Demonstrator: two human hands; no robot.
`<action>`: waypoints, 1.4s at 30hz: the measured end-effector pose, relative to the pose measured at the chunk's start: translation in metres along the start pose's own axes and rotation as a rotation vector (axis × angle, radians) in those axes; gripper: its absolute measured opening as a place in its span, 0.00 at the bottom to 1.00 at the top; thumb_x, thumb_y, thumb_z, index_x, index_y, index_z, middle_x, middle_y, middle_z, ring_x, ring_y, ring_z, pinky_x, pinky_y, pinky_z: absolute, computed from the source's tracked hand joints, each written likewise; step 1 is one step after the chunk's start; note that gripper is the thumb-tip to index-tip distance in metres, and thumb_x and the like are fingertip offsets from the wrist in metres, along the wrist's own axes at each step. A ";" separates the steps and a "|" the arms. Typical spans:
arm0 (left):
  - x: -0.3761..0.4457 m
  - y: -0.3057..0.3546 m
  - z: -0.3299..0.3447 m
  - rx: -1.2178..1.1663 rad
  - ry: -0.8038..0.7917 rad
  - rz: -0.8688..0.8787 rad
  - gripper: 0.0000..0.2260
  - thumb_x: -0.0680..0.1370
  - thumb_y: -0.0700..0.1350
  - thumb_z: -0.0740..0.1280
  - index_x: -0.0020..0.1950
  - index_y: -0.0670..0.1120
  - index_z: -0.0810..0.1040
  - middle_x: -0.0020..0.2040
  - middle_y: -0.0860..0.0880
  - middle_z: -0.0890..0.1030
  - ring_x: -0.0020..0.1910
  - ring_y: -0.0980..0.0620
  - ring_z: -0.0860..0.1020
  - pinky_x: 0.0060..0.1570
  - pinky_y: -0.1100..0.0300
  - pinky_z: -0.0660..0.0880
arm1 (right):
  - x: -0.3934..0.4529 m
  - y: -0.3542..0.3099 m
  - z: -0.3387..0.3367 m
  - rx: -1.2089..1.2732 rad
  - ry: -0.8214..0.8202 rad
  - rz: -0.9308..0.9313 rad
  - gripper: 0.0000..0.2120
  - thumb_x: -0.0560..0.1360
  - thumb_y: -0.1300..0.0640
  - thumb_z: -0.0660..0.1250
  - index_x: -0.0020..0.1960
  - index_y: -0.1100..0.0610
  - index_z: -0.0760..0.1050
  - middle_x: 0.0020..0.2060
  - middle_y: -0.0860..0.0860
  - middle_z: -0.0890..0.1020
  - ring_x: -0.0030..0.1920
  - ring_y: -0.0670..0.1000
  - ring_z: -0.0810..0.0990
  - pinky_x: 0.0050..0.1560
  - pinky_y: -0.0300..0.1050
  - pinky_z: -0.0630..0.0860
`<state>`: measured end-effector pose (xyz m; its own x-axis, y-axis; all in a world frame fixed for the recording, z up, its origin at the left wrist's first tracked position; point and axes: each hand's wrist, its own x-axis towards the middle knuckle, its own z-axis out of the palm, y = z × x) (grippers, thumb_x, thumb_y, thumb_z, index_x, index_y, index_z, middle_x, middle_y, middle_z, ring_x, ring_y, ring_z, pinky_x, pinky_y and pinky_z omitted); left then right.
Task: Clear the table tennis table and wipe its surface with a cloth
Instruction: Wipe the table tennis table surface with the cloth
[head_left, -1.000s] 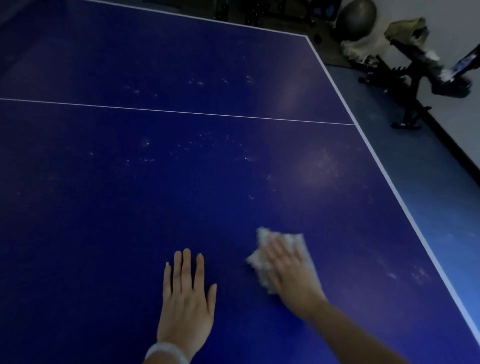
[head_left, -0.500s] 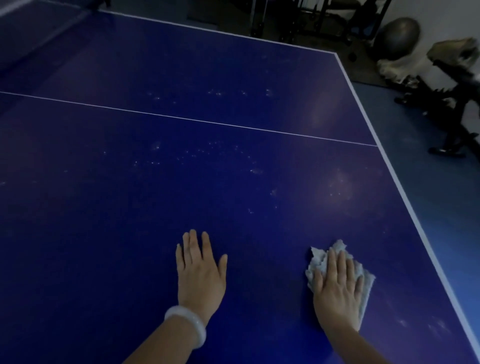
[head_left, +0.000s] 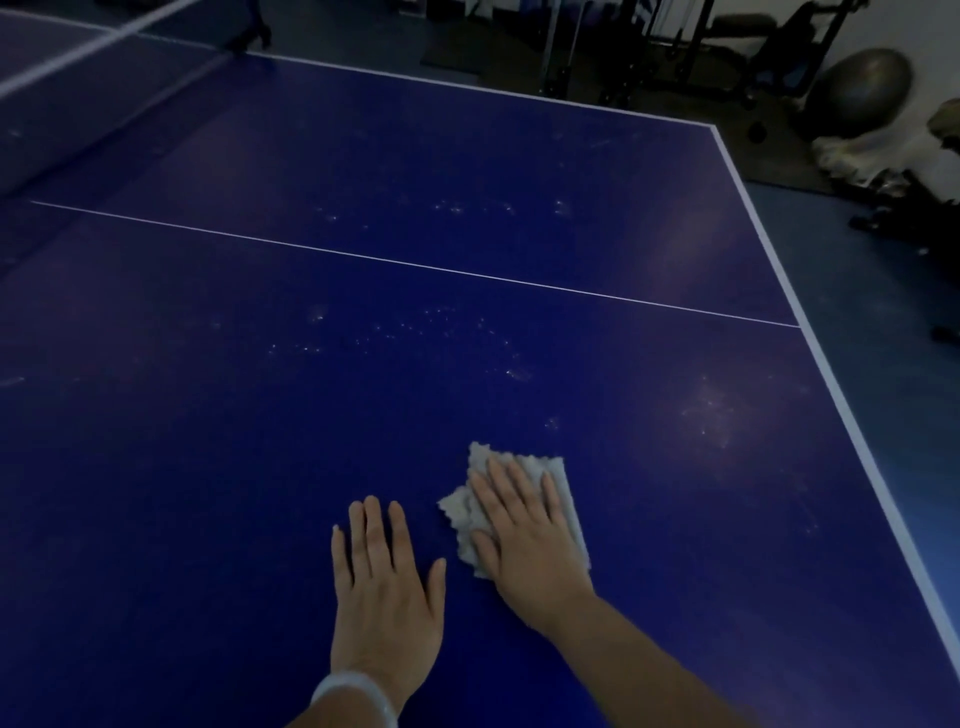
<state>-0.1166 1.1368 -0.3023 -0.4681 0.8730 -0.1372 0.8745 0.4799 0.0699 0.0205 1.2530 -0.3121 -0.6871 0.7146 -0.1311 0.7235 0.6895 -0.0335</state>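
- I see my right hand (head_left: 524, 540) lying flat on the cloth (head_left: 558, 486), fingers (head_left: 506, 483) straight and a little spread, pressing it down onto the table (head_left: 208, 467) rather than curling round it.
- The cloth is a pale, crumpled square with wavy edges; it sits on the near half of the blue surface, right of centre, showing past my fingertips and to the left of my palm.
- My left hand (head_left: 387, 587) rests palm-down on the bare table just beside the cloth, not touching it, fingers released and straight with the thumb angled out toward the right hand.
- A pale bracelet (head_left: 353, 693) circles my left wrist at the bottom edge of view.
- Whitish specks and smudges (head_left: 415, 332) are scattered over the surface ahead of both hands, with another hazy patch (head_left: 711, 410) off to the right.
- A thin white centre line (head_left: 415, 266) crosses the table beyond the hands, and a white border runs along the right edge.
- The net (head_left: 78, 47) shows at the far left, blurred.
- Off the far right corner, on the floor, I make out a grey exercise ball (head_left: 857, 88) and dark gym equipment (head_left: 675, 47), too dim to tell apart.
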 end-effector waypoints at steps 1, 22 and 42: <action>0.001 0.000 0.000 0.000 0.003 -0.001 0.35 0.80 0.60 0.41 0.73 0.34 0.65 0.73 0.33 0.65 0.74 0.35 0.62 0.71 0.38 0.58 | 0.007 0.015 -0.001 -0.044 -0.007 -0.001 0.29 0.82 0.42 0.41 0.80 0.50 0.41 0.80 0.49 0.41 0.78 0.51 0.35 0.76 0.60 0.37; 0.003 -0.002 0.006 -0.041 0.021 0.029 0.34 0.80 0.59 0.46 0.74 0.34 0.63 0.74 0.32 0.63 0.75 0.35 0.59 0.72 0.36 0.58 | 0.034 0.124 -0.012 -0.039 0.074 0.605 0.31 0.81 0.45 0.46 0.80 0.54 0.41 0.79 0.53 0.46 0.78 0.58 0.51 0.74 0.63 0.53; -0.001 -0.006 0.011 -0.028 0.020 0.018 0.34 0.80 0.58 0.39 0.78 0.36 0.48 0.78 0.33 0.51 0.78 0.37 0.47 0.75 0.39 0.47 | -0.135 0.043 0.003 0.261 0.094 1.203 0.28 0.82 0.44 0.40 0.80 0.50 0.38 0.80 0.51 0.45 0.79 0.52 0.40 0.77 0.59 0.40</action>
<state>-0.1200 1.1318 -0.3139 -0.4553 0.8828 -0.1161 0.8789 0.4664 0.1002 0.1445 1.1858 -0.2986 0.4307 0.8909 -0.1443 0.8826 -0.4491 -0.1390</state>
